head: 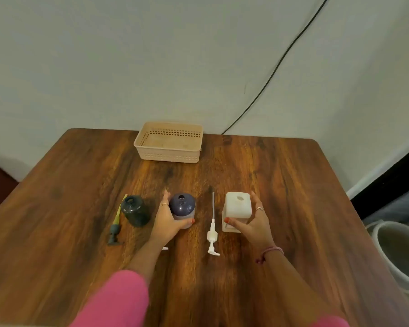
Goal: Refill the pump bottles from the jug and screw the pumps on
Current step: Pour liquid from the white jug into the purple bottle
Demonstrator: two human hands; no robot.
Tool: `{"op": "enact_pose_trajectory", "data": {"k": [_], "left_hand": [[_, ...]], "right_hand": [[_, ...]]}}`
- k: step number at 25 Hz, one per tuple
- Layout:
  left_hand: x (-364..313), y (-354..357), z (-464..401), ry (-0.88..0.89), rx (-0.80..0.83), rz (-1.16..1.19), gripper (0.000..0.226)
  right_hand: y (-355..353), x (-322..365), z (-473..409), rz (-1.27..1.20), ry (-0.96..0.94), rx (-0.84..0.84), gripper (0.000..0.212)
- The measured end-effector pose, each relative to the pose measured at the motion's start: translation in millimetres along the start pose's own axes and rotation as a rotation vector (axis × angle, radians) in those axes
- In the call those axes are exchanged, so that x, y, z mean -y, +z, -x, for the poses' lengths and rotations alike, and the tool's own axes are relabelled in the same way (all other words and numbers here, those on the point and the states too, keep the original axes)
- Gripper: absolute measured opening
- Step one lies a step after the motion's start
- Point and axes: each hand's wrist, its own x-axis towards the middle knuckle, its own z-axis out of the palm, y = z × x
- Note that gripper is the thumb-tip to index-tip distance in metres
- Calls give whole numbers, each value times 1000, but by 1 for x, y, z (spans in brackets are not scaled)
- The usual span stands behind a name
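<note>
Wooden table (269, 175) against a pale wall; beige basket (169, 143) at the far edge. Left hand (169, 219) wraps the uncapped purple bottle (182, 205), upright at centre. Right hand (250, 223) grips the white jug (237, 206), its mouth uncapped. White pump (213, 228) lies flat between them. Dark green bottle (135, 210) stands left, its green pump (115, 226) lying beside it.

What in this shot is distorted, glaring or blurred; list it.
Head view: wide-angle lens bows the table edges; soft glare on the wood near the left hand; soft overall, jug overexposed, detail lost; purple bottle and dark bottle cast faint shadows.
</note>
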Motion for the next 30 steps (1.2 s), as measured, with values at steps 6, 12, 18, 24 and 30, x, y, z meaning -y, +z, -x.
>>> {"op": "enact_pose_trajectory", "data": {"k": [6, 12, 18, 24, 30], "left_hand": [[7, 5, -4, -67, -21, 5, 119], [8, 3, -8, -16, -29, 1, 96], [-9, -9, -13, 81, -40, 71, 87], [-63, -44, -23, 287, -52, 104, 81], [-127, -81, -28, 431, -60, 123, 76]], "right_hand": [[9, 2, -1, -50, 26, 28, 98], [14, 6, -5, -56, 45, -15, 87], [15, 27, -9, -52, 15, -40, 80], [7, 99, -26, -41, -149, -84, 75], [3, 185, -48, 30, -286, -141, 70]]}}
